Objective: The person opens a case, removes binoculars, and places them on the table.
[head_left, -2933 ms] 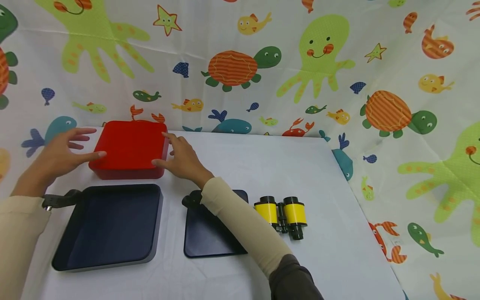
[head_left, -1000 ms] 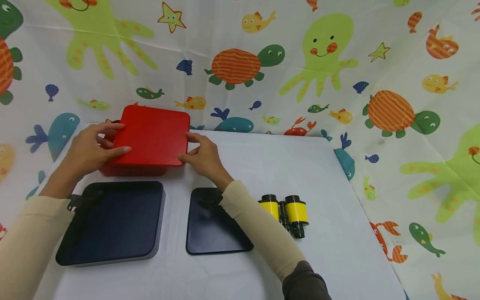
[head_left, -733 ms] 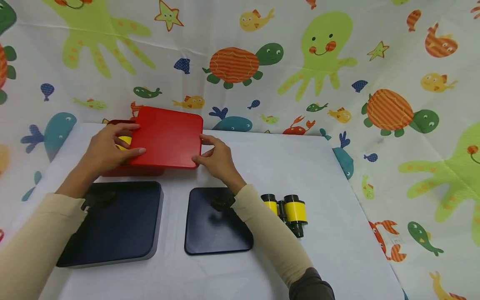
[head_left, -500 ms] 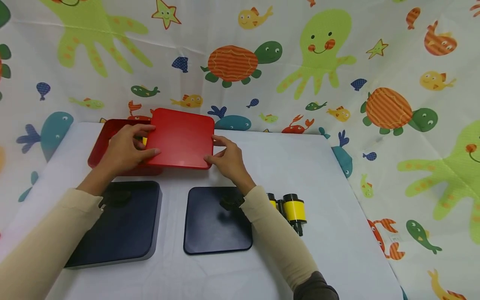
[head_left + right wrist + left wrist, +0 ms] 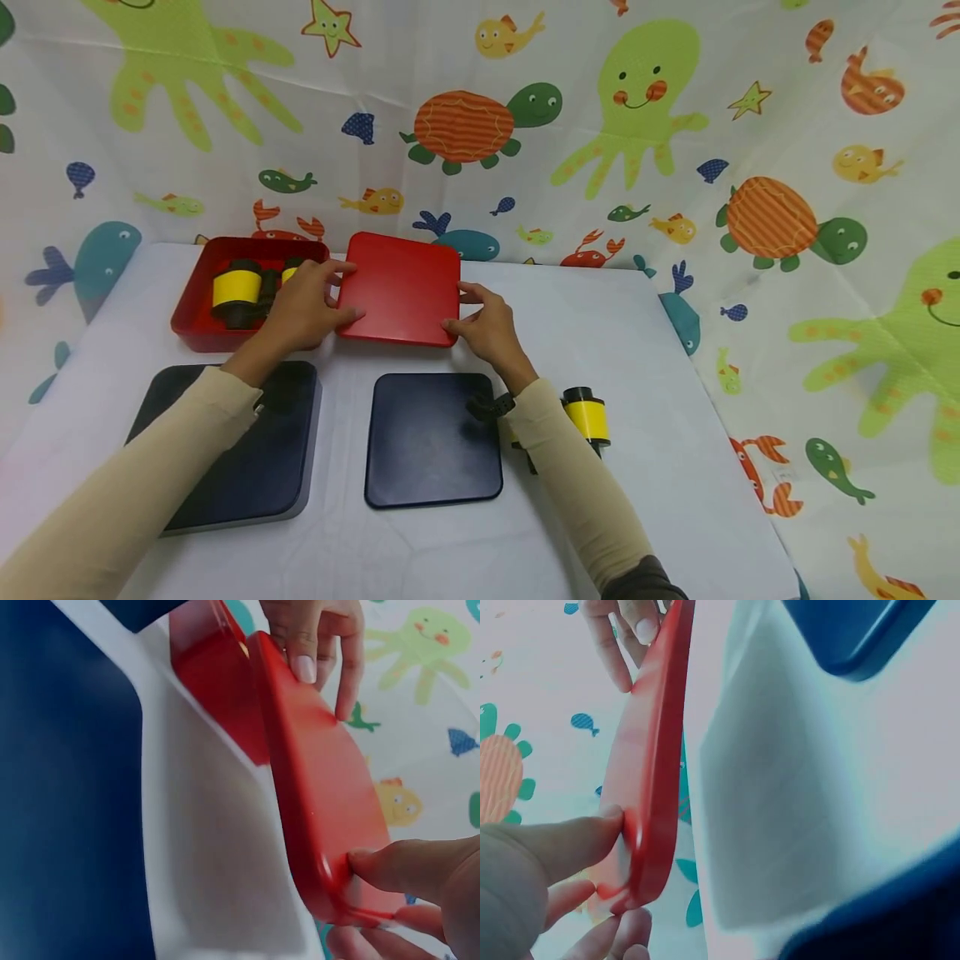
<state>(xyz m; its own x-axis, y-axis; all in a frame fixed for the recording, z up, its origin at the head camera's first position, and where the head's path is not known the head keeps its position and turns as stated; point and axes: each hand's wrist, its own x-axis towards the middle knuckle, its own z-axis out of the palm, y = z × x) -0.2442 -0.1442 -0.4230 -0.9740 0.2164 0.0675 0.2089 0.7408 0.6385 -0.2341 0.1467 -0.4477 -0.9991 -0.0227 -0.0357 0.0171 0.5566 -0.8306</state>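
Observation:
A red box lid is held by both hands beyond the near edge of a small dark panel. My left hand pinches its left side, thumb on top and fingers underneath, as the left wrist view shows. The right side is pinched the same way by my right hand, its thumb on top in the right wrist view. In both wrist views the lid is raised above the white table. To its left stands the red box, uncovered, with yellow and black binoculars inside, partly hidden by my left hand.
A larger dark box or tray lies at the near left, partly under my left sleeve. The small dark panel lies in the middle. Second yellow and black binoculars sit behind my right sleeve. A patterned curtain hangs behind the table.
From covering the red box, the lid has been lifted off and carried right by both hands. The binoculars inside the box have come into view.

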